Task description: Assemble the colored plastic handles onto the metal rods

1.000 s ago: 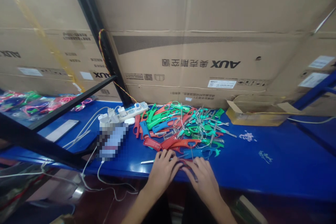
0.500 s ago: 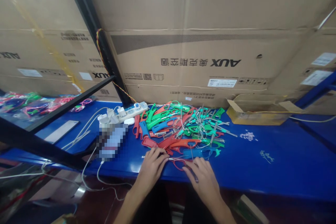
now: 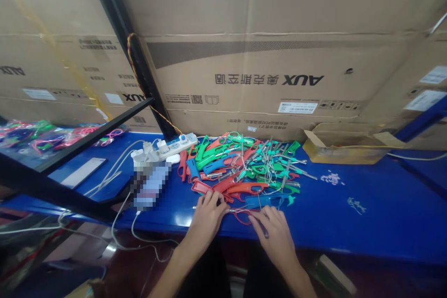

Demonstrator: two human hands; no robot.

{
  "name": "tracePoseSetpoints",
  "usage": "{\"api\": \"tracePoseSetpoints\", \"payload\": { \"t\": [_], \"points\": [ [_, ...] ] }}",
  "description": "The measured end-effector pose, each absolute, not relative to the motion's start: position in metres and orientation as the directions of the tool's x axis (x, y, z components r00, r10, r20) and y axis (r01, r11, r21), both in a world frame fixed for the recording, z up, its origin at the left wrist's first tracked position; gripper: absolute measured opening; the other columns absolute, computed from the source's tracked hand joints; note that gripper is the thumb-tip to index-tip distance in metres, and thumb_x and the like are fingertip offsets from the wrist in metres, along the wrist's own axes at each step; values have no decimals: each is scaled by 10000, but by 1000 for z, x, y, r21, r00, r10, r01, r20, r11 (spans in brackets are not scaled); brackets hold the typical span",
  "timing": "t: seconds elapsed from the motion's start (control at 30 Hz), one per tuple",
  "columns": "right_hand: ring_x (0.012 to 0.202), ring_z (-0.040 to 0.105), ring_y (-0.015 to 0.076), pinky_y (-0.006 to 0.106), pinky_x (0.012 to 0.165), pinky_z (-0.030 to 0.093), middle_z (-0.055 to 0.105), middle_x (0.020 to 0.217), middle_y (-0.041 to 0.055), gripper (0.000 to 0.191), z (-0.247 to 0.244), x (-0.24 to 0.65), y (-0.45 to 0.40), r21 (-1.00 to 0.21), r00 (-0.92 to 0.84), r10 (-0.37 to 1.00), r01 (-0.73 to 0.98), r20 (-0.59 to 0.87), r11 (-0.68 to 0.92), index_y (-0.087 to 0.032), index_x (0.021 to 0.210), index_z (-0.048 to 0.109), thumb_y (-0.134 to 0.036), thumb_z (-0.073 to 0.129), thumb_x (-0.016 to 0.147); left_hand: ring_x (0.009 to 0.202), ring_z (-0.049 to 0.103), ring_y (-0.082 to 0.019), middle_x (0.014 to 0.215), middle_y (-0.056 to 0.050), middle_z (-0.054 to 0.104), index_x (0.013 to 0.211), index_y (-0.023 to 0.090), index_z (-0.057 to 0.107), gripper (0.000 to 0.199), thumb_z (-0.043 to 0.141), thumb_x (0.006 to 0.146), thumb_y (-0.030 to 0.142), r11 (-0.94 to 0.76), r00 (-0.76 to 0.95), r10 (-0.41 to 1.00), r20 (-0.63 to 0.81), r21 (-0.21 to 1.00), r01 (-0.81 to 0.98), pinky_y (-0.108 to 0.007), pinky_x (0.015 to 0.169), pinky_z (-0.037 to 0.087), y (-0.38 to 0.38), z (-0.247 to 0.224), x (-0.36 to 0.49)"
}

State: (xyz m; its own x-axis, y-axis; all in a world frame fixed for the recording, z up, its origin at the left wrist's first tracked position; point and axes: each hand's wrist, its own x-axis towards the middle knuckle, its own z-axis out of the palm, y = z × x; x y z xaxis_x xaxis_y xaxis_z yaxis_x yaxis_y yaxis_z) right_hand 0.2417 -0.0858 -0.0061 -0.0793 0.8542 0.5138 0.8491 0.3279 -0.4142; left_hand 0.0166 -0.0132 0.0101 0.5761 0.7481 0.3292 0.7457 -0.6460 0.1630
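Between my hands, at the table's front edge, lies a red lighter casing (image 3: 243, 219) with a looped handle and thin pale wires. My left hand (image 3: 209, 214) closes on its left end, where a short metal end pokes out from the fingertips. At the handle end, my right hand (image 3: 274, 228) is closed with thumb and fingers together. A small dark metal piece shows under that hand, too blurred to name. Just beyond lie an orange lighter casing (image 3: 246, 189) and a blue lighter casing (image 3: 267, 200), part of a pile of green, red and blue casings with metal tubes and wires.
Left of the pile are a white power strip (image 3: 174, 147) with plugs, a blurred-out phone (image 3: 152, 188) and cables. A black rack post (image 3: 139, 65) rises there. An opened cardboard box (image 3: 344, 153) stands at the back right. Large cartons (image 3: 244, 18) form the back wall.
My left hand has lifted its fingers a little and shifted slightly right. The right hand's fingers have moved slightly over the handle end. The red casing stays between both hands.
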Motion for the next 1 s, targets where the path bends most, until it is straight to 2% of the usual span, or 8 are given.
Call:
{"api": "tracePoseSetpoints", "payload": {
  "t": [0.17,0.43,0.57,0.77,0.9,1.0],
  "points": [
    [766,542,195,335,725,366,582,795,25,299,-7,242,-86,-418,-77,846,843,528,338,-250,1016,720,-344,445,1088,956,539,-250,1003,-60,654,953,244,728,210,538,1041,252,-608,532,762,370,125,784,-360,747,401,-17,5,21],
    [771,539,195,338,724,360,592,799,25,296,-8,242,-86,-424,-73,837,836,543,348,-253,1037,724,-334,444,1087,945,580,-239,1018,-62,657,1121,281,742,220,544,1035,242,-619,517,768,377,230,751,-354,751,437,-23,15,19],
    [776,548,200,343,724,364,605,807,36,310,-8,239,-85,-416,-60,833,845,551,336,-245,1012,724,-340,438,1087,997,605,-246,1103,-79,672,1227,254,688,252,554,1020,206,-657,540,746,390,301,691,-372,806,488,-20,17,19],
    [779,545,198,343,746,379,612,800,32,235,-7,238,-86,-378,-54,801,861,597,340,-232,1063,716,-285,487,1066,1098,608,-251,1184,-74,679,1260,251,652,255,585,1014,238,-692,539,722,433,457,559,-427,967,515,-27,19,29],
    [748,559,187,344,741,409,616,784,30,220,-7,239,-89,-391,-17,769,854,639,344,-228,1114,711,-231,499,1053,1105,614,-267,1176,-67,694,1241,266,666,238,564,1031,314,-679,509,734,450,513,525,-444,966,524,-34,21,32],
    [769,606,195,353,742,460,662,844,45,263,-7,241,-90,-459,74,734,820,675,340,-228,1210,677,-179,480,1043,1085,620,-267,1156,-62,710,1203,273,681,220,554,1037,343,-690,497,724,479,503,521,-445,951,515,-21,28,28]
  ]
}}
